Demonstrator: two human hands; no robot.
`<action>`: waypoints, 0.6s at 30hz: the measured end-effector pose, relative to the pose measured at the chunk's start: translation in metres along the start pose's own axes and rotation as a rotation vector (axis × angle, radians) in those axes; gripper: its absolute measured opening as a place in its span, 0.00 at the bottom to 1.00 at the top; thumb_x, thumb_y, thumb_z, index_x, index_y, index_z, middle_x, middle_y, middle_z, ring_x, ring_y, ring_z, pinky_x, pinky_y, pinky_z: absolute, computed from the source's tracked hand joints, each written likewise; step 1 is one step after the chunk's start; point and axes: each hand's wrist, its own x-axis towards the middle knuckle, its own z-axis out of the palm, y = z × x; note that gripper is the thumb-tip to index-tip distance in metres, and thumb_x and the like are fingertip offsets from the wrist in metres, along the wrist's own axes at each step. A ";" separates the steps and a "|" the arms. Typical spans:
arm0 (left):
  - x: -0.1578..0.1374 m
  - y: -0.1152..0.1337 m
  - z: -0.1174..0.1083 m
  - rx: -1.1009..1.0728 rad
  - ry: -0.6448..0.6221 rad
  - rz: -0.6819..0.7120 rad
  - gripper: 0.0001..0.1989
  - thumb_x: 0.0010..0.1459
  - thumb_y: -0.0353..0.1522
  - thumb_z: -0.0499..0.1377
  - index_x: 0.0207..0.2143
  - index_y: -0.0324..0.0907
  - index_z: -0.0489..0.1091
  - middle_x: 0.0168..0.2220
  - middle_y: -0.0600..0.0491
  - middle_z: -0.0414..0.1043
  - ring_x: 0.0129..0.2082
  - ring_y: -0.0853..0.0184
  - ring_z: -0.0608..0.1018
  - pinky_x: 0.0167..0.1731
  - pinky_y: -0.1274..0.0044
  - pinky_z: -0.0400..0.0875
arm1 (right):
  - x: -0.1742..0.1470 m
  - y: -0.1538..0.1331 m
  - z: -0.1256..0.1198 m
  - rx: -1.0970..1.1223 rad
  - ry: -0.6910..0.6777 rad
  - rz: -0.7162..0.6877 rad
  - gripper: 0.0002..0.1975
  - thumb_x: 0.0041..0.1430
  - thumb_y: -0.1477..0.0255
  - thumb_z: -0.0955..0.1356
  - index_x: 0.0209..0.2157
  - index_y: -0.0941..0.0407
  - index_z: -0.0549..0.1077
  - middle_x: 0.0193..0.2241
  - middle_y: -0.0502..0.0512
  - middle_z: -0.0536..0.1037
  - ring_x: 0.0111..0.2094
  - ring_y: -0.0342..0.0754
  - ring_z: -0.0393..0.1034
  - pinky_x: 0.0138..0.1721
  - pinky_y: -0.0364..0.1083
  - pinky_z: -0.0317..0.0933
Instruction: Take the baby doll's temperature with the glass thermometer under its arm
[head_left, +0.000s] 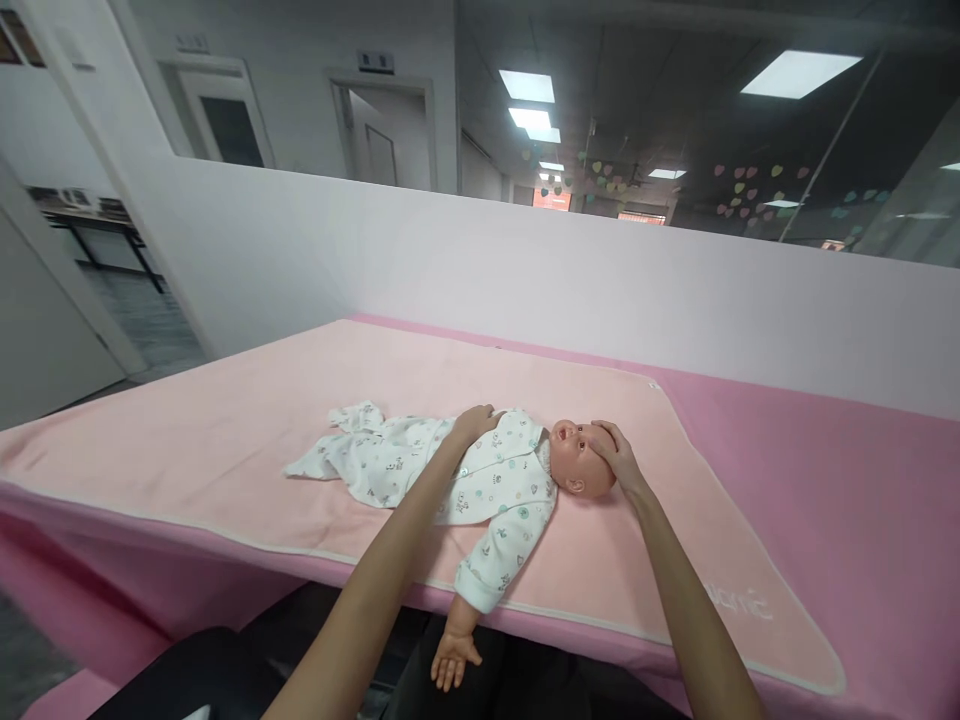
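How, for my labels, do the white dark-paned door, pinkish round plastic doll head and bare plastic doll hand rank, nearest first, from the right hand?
1. Doll head: touching the right hand.
2. Doll hand: to its lower left.
3. Door: background, upper left.

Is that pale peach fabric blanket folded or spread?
Spread: the pale peach fabric blanket lies broadly flat beneath the white-clothed plastic baby doll.

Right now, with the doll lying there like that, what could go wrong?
The doll has one arm hanging past the near edge of the peach blanket, so it might get bumped. The right hand rests on the doll's head; pushing too hard could twist it. If the left hand on its body pushes sideways, the blanket might bunch up.
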 end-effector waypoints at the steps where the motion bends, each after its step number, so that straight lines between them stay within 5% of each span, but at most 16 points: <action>1: -0.001 0.000 0.000 -0.004 0.009 -0.004 0.27 0.58 0.47 0.38 0.42 0.39 0.67 0.45 0.43 0.70 0.44 0.57 0.72 0.40 0.72 0.65 | -0.001 0.001 0.001 -0.003 0.009 -0.009 0.21 0.38 0.62 0.72 0.37 0.54 0.71 0.42 0.53 0.73 0.44 0.52 0.65 0.47 0.50 0.59; 13: -0.009 0.000 -0.001 -0.058 0.023 -0.009 0.26 0.57 0.47 0.39 0.42 0.39 0.66 0.45 0.44 0.70 0.43 0.58 0.72 0.39 0.72 0.65 | -0.009 0.017 0.004 0.039 0.087 -0.044 0.24 0.42 0.58 0.69 0.42 0.54 0.70 0.46 0.56 0.71 0.48 0.55 0.64 0.48 0.51 0.59; 18: -0.013 0.000 -0.003 -0.050 0.018 -0.014 0.26 0.57 0.46 0.40 0.42 0.38 0.65 0.45 0.42 0.69 0.43 0.57 0.72 0.39 0.72 0.65 | -0.009 0.021 0.010 0.189 0.124 0.048 0.22 0.46 0.56 0.67 0.41 0.55 0.71 0.44 0.55 0.74 0.44 0.54 0.68 0.44 0.52 0.62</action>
